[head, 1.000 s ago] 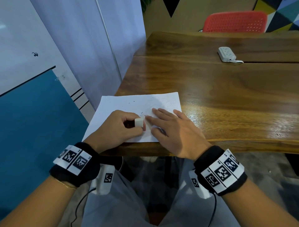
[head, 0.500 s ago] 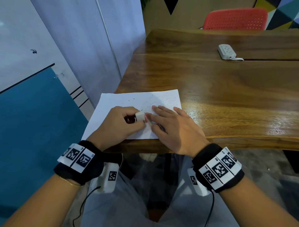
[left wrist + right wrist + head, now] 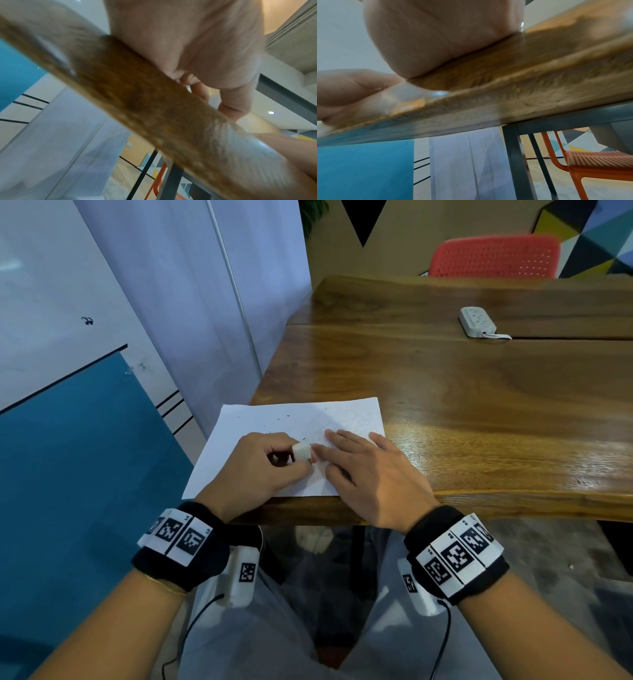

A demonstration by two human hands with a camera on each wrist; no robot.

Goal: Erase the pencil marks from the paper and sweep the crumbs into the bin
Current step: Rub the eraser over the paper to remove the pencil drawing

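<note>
The sheet of white paper point(image 3: 274, 433) carries faint grey pencil scribbles and a few small dark specks. The small block-shaped eraser point(image 3: 302, 452) is white. The glossy wooden surface point(image 3: 479, 412) is warm brown with darker streaked grain. The black wristbands point(image 3: 455, 556) bear white tags printed with black square code patterns. The perforated plastic chair point(image 3: 493, 256) is red-orange, and the power strip point(image 3: 477, 321) is white.
</note>
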